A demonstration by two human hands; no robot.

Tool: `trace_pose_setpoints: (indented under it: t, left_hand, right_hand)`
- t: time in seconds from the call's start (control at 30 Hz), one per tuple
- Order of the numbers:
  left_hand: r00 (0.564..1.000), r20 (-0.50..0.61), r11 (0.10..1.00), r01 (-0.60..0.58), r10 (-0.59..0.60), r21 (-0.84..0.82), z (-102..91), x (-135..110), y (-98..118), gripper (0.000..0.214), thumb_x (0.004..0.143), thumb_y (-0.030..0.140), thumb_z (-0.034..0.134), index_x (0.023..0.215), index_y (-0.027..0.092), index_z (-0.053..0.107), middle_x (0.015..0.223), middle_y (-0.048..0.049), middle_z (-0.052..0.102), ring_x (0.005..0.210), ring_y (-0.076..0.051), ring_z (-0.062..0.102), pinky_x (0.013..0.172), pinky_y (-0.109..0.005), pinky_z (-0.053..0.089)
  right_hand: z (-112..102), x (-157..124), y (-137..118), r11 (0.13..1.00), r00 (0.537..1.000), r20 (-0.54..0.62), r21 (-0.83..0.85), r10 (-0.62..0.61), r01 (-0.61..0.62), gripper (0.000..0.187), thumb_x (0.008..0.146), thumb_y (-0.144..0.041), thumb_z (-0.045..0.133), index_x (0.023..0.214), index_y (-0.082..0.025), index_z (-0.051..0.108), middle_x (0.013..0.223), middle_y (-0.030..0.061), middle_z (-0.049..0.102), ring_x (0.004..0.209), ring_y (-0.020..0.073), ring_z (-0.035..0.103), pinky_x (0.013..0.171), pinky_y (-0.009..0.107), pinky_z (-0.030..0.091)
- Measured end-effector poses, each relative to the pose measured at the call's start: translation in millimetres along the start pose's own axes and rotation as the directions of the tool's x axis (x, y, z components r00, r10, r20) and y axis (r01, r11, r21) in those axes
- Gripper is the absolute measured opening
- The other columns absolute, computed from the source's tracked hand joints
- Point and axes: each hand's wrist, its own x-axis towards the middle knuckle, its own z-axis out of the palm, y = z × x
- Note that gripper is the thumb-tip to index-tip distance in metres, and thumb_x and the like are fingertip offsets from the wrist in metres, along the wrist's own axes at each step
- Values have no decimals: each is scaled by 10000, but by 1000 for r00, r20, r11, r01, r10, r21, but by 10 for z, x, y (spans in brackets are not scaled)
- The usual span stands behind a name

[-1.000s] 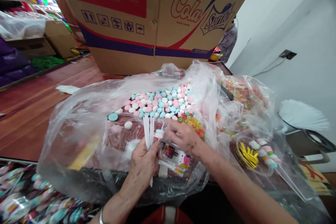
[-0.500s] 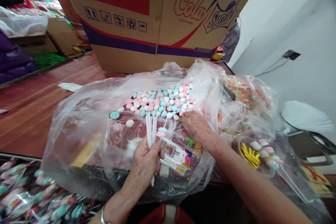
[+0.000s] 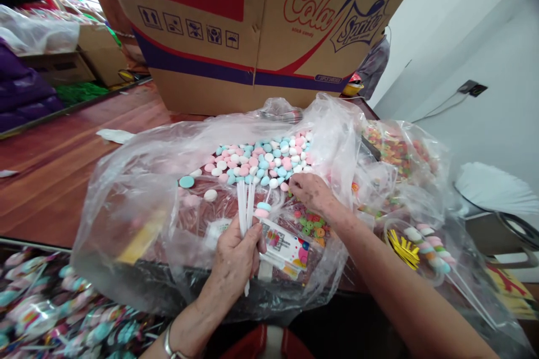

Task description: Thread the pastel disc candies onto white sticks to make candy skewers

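Observation:
My left hand (image 3: 239, 244) is closed around a bundle of white lollipop sticks (image 3: 245, 205) that point upward. Just right of these sticks, a thin stick carries a blue and a pink marshmallow (image 3: 263, 210); my fingers hide its lower end. My right hand (image 3: 311, 193) reaches to the near right edge of a heap of pink, white and blue marshmallows (image 3: 263, 161), its fingers curled together, and whatever they pinch is hidden. Under its wrist lie colourful ring candies (image 3: 312, 226). A printed white card (image 3: 286, 244) lies beside my left hand.
A big cardboard box (image 3: 269, 87) stands behind the clear plastic sheet (image 3: 126, 190). At right are a tub of yellow twist ties (image 3: 403, 249), finished marshmallow skewers (image 3: 429, 252) and bagged gummies (image 3: 396, 148). Wrapped candies (image 3: 76, 308) fill the lower left. A person (image 3: 374, 64) is partly visible behind.
My right hand has shifted slightly left and up along the edge of the marshmallow heap. My left hand keeps its hold on the sticks. The whole view has shifted a little.

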Motion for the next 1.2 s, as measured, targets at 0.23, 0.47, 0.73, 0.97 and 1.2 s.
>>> trace_pose_setpoints:
  t: [0.23,0.47,0.73,0.97,1.2]
  left_hand:
    - [1000,2,1000,-11,11,5,-16,1,-30,293,833,464,652,834,213,502,535,90,578,244,-35,333,279,-156,246]
    - [1000,1,1000,-6,6,12,-10,-3,-18,278,836,457,641,837,213,507,543,91,582,246,-37,338,280,-157,251]
    - [1000,17,1000,-13,13,21,-16,2,-17,261,857,444,625,834,213,507,554,92,582,254,-37,344,284,-157,261]
    - [1000,19,999,-22,21,24,-23,-1,-34,265,857,443,622,820,209,505,548,92,579,246,-33,332,283,-157,250]
    - [1000,31,999,-6,5,47,-22,2,-18,264,848,453,620,818,213,516,549,84,580,250,-42,339,286,-164,242]
  right_hand:
    - [-39,-45,-29,987,999,30,161,-14,9,146,886,-185,514,780,-193,614,740,3,617,705,151,530,651,250,318]
    - [-90,-63,19,985,990,102,152,-96,79,164,852,-164,534,706,-181,606,726,0,598,702,146,529,655,249,322]
    - [-37,-62,-71,995,979,192,-43,-75,85,171,897,-181,548,846,-178,711,850,46,704,763,167,570,672,259,330]
    - [23,-225,-196,997,991,130,-78,10,1,131,854,-158,561,897,-180,683,927,67,702,822,181,590,683,264,348]
    - [123,-270,-100,554,987,83,819,136,-146,236,715,-246,686,942,-206,637,767,-35,627,583,106,517,538,234,378]
